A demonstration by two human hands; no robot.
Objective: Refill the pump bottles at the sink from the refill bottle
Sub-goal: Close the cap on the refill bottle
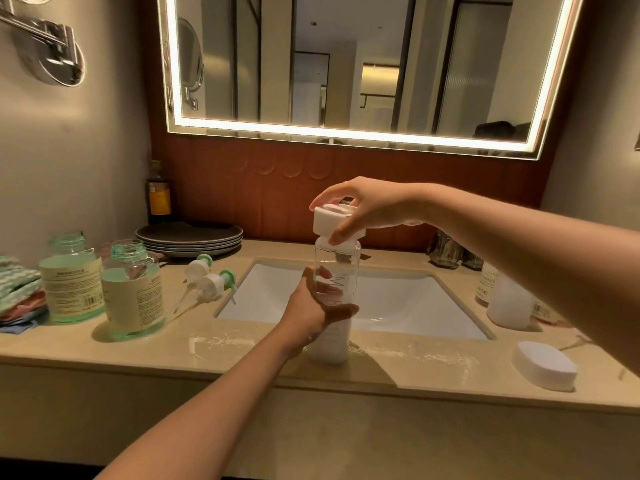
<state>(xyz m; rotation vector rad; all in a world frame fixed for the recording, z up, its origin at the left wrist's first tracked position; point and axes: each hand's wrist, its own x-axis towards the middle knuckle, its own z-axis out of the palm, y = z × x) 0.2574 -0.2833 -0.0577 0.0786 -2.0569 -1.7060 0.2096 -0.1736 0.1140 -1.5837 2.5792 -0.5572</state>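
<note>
White ceramic sink basin [398, 299]. Left of sink: two clear round bottles [133, 292], mint-green liquid, pale yellow labels; green-white zigzag cloth [17, 278]. Before sink: clear tall bottle [341, 261], white square cap [329, 220].

On my feed, the left forearm [214, 393] and right forearm [519, 244] are bare and slim, as are the left hand [310, 308] and right hand [362, 206].

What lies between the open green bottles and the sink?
In the head view, two pump heads lie on the counter between the green bottles and the sink.

Probably hotel bathroom: sink [398, 299], lit mirror [346, 64].
</note>
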